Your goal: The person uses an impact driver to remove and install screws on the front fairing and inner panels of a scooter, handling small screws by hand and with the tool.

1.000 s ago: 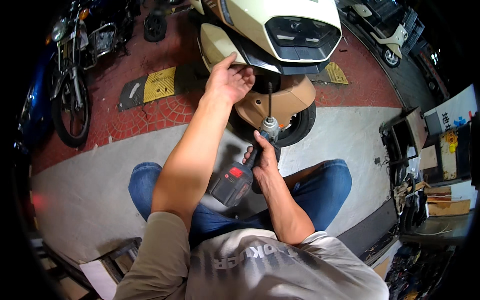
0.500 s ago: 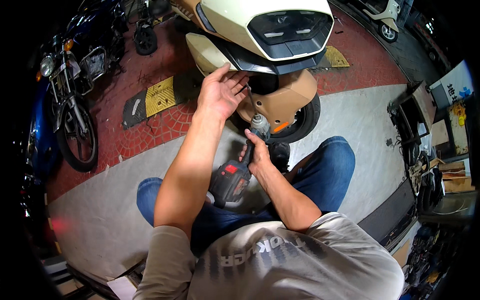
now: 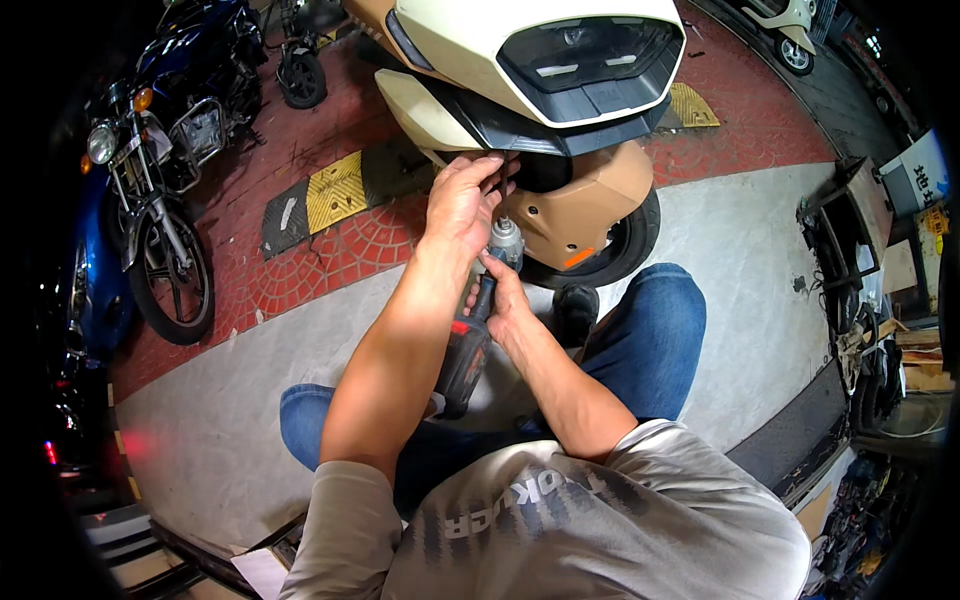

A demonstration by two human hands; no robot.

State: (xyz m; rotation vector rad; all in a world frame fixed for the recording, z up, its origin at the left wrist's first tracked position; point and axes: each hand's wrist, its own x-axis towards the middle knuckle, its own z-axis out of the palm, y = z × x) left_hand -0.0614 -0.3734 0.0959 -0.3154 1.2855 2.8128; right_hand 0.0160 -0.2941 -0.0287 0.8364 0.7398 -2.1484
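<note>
Right hand (image 3: 508,298), centre of the frame: fingers are wrapping the handle of a dark grey and black, pistol-shaped cordless power driver (image 3: 463,365) with a silver metal nose and a red patch. Grip is closed; the thumb is lying along the near side, its tip just beside the heel of the left hand (image 3: 462,205). The driver's battery base is hanging at lower centre, between the forearms; its nose is pointing toward the top of the frame.

Left hand, upper centre: fingers are bending partway, reaching past a thin dark rod-shaped bit (image 3: 503,182) that is standing out from the driver's nose. Whether the fingertips are pinching the bit or only lying against it, cannot tell; the bit's far end is hidden.

Both hands are working below the front of a cream and tan plastic-panelled scooter (image 3: 430,112), which is filling the top centre. Its tan curved front fender (image 3: 590,205) is sitting right of the bit, above a black rubber tyre (image 3: 640,240).

The person is sitting with knees spread in blue denim jeans (image 3: 650,340). A blue and chrome motorcycle (image 3: 165,215) is standing at upper left, well apart from the hands.
</note>
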